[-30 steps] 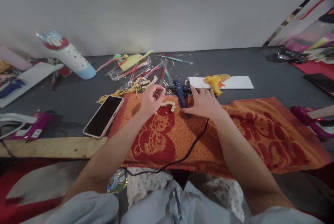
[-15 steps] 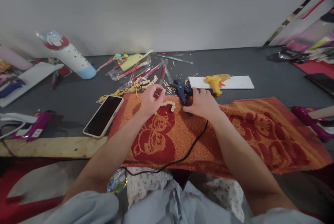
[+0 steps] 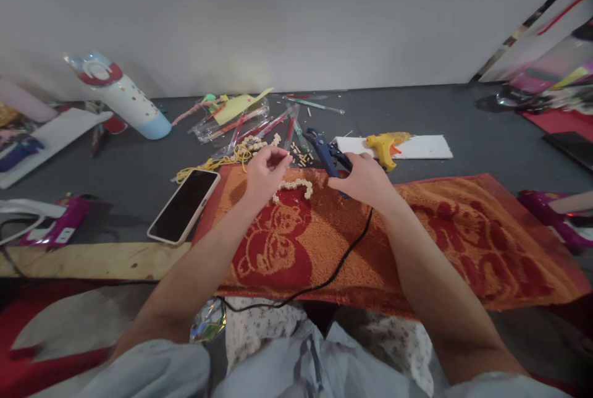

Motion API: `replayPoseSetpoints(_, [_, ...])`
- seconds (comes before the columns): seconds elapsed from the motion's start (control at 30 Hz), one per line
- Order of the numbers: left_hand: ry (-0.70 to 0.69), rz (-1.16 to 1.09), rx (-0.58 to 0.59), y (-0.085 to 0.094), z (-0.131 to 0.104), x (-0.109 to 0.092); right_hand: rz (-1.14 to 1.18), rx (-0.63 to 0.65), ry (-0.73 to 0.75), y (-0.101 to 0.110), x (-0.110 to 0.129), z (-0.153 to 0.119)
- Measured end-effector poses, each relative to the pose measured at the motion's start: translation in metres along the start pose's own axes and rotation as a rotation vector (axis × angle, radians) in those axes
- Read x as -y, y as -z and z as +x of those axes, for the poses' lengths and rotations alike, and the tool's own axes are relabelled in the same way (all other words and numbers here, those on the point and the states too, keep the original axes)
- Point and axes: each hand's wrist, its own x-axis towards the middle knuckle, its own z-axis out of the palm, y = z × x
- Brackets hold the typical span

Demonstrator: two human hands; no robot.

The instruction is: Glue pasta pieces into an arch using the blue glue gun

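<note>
Left hand (image 3: 263, 177) above the left part of the orange-and-red towel (image 3: 347, 231), thumb and forefinger tips drawn together in a pinch; whatever may be between them is too small to make out. Right hand (image 3: 365, 183) over the towel's upper edge, gripping blue pliers (image 3: 325, 154): thumb along one handle, the other fingers bent round the far side, partly hidden. Handles look parted; head of the pliers points away from the person, toward the litter of small pieces. Bead strand (image 3: 301, 184) lies on the towel between the hands, bent in a curve, its left end close by the left hand. Just beyond the towel, short pale pieces (image 3: 303, 158) scattered on the dark table (image 3: 417, 107); thin clear tubes (image 3: 293, 126) lie about them, some red inside. More strung beads beyond the left hand, beside tangled yellow cord (image 3: 204, 169). Phone (image 3: 184, 206), screen dark, lies at the towel's left edge. Yellow glue gun (image 3: 382, 149) rests on a white strip (image 3: 426, 146) beyond the right hand. Black cable (image 3: 340, 265) runs over the towel from near the right wrist to the front edge. Farther left, a pale bottle (image 3: 127, 101) with red and blue parts, seen tilted.
</note>
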Motion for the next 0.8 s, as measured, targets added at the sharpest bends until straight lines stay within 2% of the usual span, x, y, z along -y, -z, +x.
replayPoseSetpoints(0.17, [0.097, -0.198, -0.086, 0.002, 0.008, 0.001, 0.465, 0.182, -0.022, 0.003, 0.005, 0.002])
replayPoseSetpoints(0.27, [0.157, -0.274, -0.105, 0.003, 0.011, 0.001, 0.682, 0.193, 0.001, -0.002, 0.004, 0.003])
replayPoseSetpoints(0.33, [0.182, -0.327, -0.106, 0.003, 0.012, 0.001, 0.738, 0.196, 0.029, -0.006, 0.003, 0.003])
replayPoseSetpoints(0.5, [0.221, -0.446, -0.102, 0.003, 0.014, 0.004, 0.643, 0.269, 0.168, -0.006, 0.007, -0.002])
replayPoseSetpoints(0.6, [0.233, -0.46, -0.1, 0.003, 0.015, 0.008, 0.495, 0.241, 0.221, -0.003, 0.014, -0.006])
replayPoseSetpoints(0.8, [0.191, -0.443, -0.105, 0.006, 0.019, 0.015, 0.385, 0.184, 0.344, -0.007, 0.018, -0.011])
